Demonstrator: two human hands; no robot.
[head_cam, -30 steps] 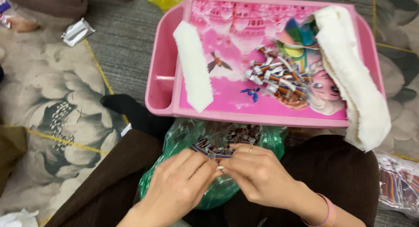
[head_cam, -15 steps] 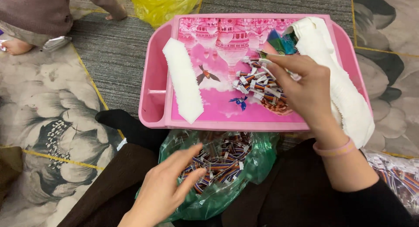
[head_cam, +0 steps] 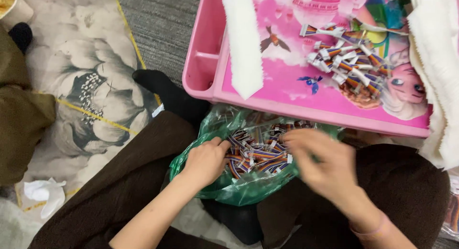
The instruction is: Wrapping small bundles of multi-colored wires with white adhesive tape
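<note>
Home floor: flowered rug (head_cam: 81, 86), child's pink tray table (head_cam: 287, 93), person seated cross-legged

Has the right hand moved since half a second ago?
Yes. The right hand was over the cable pile on the pink tray; now it is below the tray, at the green bag.

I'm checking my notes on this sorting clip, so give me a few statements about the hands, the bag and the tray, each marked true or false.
1. The left hand rests in the green plastic bag of striped cable pieces. True.
2. The right hand is up on the pink tray. False: it is blurred, over the bag on the lap.
3. A pile of cable pieces lies on the tray. True.
4. The white foam strip lies on the carpet. False: it lies on the tray's left part.
</note>
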